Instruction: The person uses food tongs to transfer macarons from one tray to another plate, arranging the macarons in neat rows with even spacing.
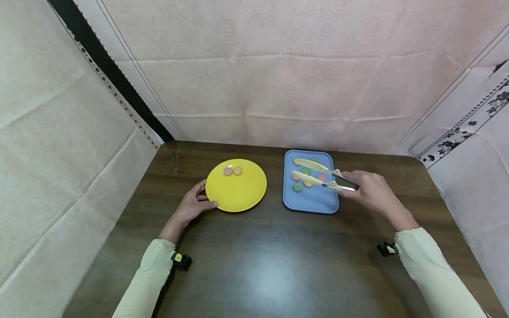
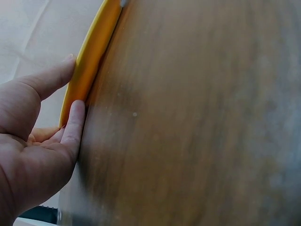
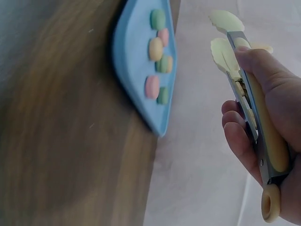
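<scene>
Tongs (image 3: pixel 265 120), grasped in the right hand (image 1: pixel 370 190), hover tips apart above pastel macarons (image 1: pixel 297 187) on the blue tray (image 1: pixel 310 204). Left hand (image 1: pixel 191 205) holds the edge of the yellow plate (image 1: pixel 237 194), bearing two macarons.

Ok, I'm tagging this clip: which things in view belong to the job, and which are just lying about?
Job:
tongs, held by the right hand
yellow plate, left hand on its rim
blue tray
macarons on both

Background only:
patterned cloth
wrist cameras
brown table
</scene>
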`<state>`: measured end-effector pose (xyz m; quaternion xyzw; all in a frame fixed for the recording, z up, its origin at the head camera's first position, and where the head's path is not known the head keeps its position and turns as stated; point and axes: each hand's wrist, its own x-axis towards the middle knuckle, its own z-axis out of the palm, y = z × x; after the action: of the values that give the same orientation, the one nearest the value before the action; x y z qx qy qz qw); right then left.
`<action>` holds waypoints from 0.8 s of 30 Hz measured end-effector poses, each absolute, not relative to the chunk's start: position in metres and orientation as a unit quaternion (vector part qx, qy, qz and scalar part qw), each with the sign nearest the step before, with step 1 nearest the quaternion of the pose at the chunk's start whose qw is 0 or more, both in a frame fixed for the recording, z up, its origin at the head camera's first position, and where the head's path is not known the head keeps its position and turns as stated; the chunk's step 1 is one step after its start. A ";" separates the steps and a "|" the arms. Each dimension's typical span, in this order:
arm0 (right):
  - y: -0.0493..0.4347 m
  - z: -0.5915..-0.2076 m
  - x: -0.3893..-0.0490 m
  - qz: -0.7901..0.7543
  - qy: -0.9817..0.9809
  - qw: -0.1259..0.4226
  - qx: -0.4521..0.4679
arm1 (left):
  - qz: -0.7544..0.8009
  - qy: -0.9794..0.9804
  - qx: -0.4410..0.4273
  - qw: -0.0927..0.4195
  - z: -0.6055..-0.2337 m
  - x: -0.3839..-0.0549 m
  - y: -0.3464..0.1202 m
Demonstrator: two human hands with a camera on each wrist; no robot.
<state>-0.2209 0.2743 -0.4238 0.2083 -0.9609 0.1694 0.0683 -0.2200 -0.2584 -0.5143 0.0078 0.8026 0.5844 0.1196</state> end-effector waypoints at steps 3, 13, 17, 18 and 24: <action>0.283 -0.429 -0.216 0.164 -0.964 0.068 0.200 | 0.581 0.806 0.010 0.116 -0.517 -0.220 -0.259; 0.303 -0.449 -0.205 0.163 -0.966 0.057 0.194 | 0.581 0.803 -0.005 0.134 -0.486 -0.210 -0.250; 0.306 -0.458 -0.204 0.160 -0.965 0.061 0.197 | 0.584 0.801 -0.004 0.132 -0.486 -0.210 -0.250; 0.307 -0.459 -0.204 0.160 -0.966 0.060 0.196 | 0.584 0.801 -0.005 0.132 -0.486 -0.210 -0.250; 0.307 -0.462 -0.205 0.162 -0.968 0.035 0.187 | 0.583 0.802 -0.006 0.131 -0.486 -0.210 -0.250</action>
<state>-0.2045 0.3070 -0.4623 0.1867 -0.9683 0.1621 0.0354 -0.2097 -0.2501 -0.4864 -0.0057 0.8021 0.5826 0.1312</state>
